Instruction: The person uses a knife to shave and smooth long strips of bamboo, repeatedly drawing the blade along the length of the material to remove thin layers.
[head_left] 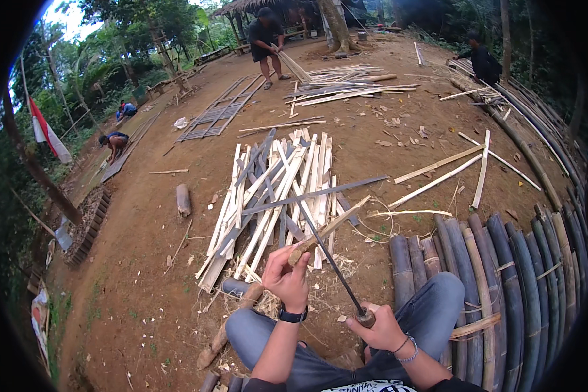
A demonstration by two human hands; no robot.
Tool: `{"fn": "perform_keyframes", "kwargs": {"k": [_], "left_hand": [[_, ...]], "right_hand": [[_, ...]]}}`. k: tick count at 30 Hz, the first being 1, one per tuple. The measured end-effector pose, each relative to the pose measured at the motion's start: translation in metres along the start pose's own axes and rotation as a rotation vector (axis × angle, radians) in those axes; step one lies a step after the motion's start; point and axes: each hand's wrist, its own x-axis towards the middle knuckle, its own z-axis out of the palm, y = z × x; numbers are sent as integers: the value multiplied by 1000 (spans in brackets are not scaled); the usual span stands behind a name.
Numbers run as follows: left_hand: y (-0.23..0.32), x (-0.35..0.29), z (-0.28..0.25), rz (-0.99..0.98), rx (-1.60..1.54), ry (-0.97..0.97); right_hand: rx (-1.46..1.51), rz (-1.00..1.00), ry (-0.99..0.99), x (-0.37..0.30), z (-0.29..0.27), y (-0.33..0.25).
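My left hand (286, 279) is closed round the near end of a bamboo strip (347, 213), which slants up and away to the right. In my right hand (381, 330) is the round wooden handle of a machete (337, 266). Its long dark blade points forward and to the left, and crosses the strip just beyond my left fingers. Whether the edge touches the strip I cannot tell. Both hands are above my bent legs. Ahead of them lies a loose pile of split bamboo strips (277, 196), pale and grey, with shavings around its near end.
Bound dark bamboo poles (496, 294) form a platform at my right. A log (234, 323) lies by my left leg, a short log piece (183, 200) farther left. One person (268, 39) handles strips beyond the pile; others work at far left and far right.
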Motion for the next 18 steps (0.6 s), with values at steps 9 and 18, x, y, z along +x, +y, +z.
{"fn": "perform_keyframes", "kwargs": {"k": [9, 18], "left_hand": [[2, -3, 1, 0, 56, 33], [3, 7, 22, 16, 14, 50]], "right_hand": [[93, 4, 133, -18, -6, -3], [262, 9, 23, -42, -28, -3]]}}
